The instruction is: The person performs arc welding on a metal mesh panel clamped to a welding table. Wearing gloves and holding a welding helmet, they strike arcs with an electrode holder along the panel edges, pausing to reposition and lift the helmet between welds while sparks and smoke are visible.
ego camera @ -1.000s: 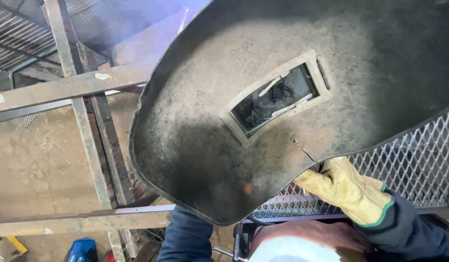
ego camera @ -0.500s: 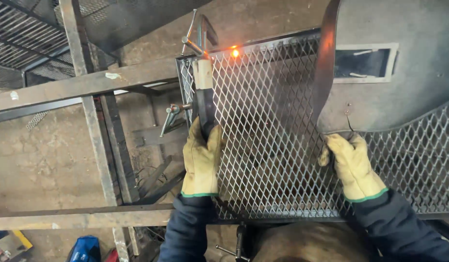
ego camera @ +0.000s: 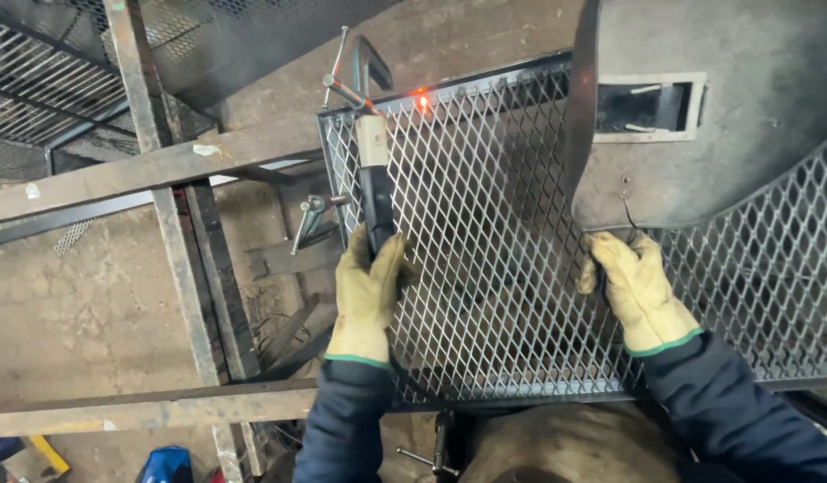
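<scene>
Yellow leather gloves covered both hands: the left hand was wrapped tight around the electrode holder, aimed up at the glowing weld spot on the mesh panel. The right hand gripped the handle of the welding shield, held aside so the cooling joint on the far frame edge could be seen directly.

Both hands wore matt, scuffed yellow leather gloves. The grey expanded-metal mesh panel looked bare and dull; the dark handheld welding shield was matt and grimy; rusty steel bars were rough.

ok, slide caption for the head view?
Yellow-gloved left hand grips black electrode holder on expanded-metal mesh panel; right hand holds grey welding shield.
</scene>
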